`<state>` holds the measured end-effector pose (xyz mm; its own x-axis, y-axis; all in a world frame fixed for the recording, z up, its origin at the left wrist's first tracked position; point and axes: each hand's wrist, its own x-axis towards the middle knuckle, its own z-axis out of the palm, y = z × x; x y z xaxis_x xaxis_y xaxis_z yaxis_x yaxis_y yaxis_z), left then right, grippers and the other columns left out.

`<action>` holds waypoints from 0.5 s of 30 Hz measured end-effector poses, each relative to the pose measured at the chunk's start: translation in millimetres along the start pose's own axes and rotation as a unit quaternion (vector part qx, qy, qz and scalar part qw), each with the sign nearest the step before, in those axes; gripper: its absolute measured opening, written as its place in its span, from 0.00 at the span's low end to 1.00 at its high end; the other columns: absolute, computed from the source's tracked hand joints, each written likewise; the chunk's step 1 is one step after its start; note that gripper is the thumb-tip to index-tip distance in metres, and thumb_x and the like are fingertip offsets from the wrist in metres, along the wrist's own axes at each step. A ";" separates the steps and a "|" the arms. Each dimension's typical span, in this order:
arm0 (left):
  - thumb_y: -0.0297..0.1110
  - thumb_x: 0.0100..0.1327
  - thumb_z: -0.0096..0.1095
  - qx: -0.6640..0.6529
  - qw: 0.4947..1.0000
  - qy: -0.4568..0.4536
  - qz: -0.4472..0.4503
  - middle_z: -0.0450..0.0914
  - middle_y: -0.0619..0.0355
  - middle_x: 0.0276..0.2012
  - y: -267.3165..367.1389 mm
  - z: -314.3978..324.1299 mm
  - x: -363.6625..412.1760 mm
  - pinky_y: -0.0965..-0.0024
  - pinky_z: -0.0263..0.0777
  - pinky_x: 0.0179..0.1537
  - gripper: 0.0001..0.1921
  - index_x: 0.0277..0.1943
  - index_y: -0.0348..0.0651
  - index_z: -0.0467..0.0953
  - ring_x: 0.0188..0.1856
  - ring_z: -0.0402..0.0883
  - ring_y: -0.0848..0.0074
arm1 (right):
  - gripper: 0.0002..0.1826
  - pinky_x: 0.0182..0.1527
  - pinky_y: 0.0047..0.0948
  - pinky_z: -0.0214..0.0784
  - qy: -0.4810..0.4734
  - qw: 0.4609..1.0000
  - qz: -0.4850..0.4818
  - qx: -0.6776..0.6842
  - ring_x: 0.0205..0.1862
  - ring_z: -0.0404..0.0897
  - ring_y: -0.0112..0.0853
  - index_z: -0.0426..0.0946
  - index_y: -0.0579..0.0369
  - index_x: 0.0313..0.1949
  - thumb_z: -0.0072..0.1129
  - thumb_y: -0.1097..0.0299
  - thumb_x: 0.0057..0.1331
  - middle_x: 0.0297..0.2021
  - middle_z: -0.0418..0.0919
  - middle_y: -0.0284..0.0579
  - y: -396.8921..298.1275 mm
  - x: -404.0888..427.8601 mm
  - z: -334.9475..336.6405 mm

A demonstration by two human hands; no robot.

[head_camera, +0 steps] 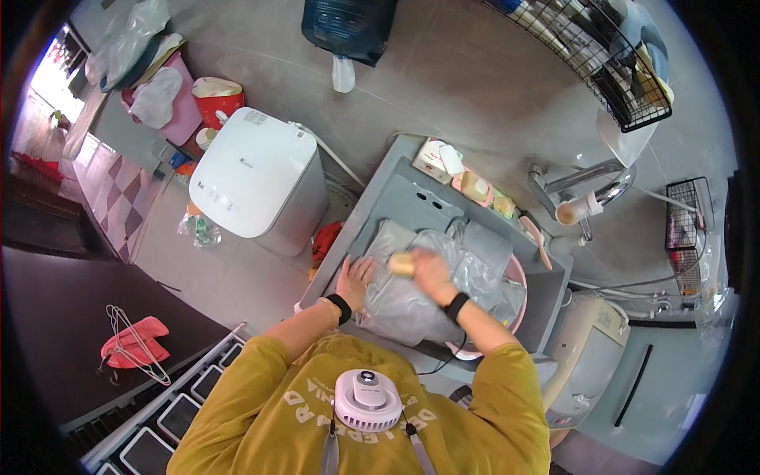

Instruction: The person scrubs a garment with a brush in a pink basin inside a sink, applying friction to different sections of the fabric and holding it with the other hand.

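A wet grey garment point(404, 309) lies spread over the washboard side of a grey laundry sink point(371, 190). My right hand point(432, 274) grips a pale yellow block point(401, 265), blurred, over the cloth; it could be soap or a brush. With fingers spread, my left hand point(355, 282) rests on the cloth's left edge. Under the right part of the cloth shows the rim of a pink basin point(518, 285). On the sink's back ledge stand a small box point(436, 160), a pink soap dish with a bar of soap point(475, 186) and a pink-handled brush or similar tool point(535, 242).
A chrome faucet point(608, 184) reaches out from the wall behind the sink's right side. To the left stands a white lidded appliance point(255, 172). A black wire basket point(629, 77) hangs at upper right. A beige and grey machine point(591, 356) stands right of the sink.
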<state>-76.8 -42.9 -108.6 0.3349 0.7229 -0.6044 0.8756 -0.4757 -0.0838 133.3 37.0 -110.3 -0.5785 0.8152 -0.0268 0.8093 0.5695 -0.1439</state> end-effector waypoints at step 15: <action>0.71 0.38 0.60 -0.004 0.999 0.031 -0.008 0.42 0.54 0.70 1.7 0.7 2.6 0.49 0.24 0.67 0.62 0.69 0.39 0.41 0.71 0.40 0.63 | 0.15 0.29 0.42 0.71 -0.017 0.999 0.040 -0.029 0.31 0.78 0.44 0.68 0.56 0.37 0.57 0.70 0.49 0.30 0.76 0.51 2.8 -0.2 4.1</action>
<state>-74.7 -42.2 -110.9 0.3422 0.7597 -0.5530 0.8834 -0.4607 -0.0862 135.3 38.0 -114.8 -0.5137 0.8551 -0.0698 0.8572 0.5082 -0.0830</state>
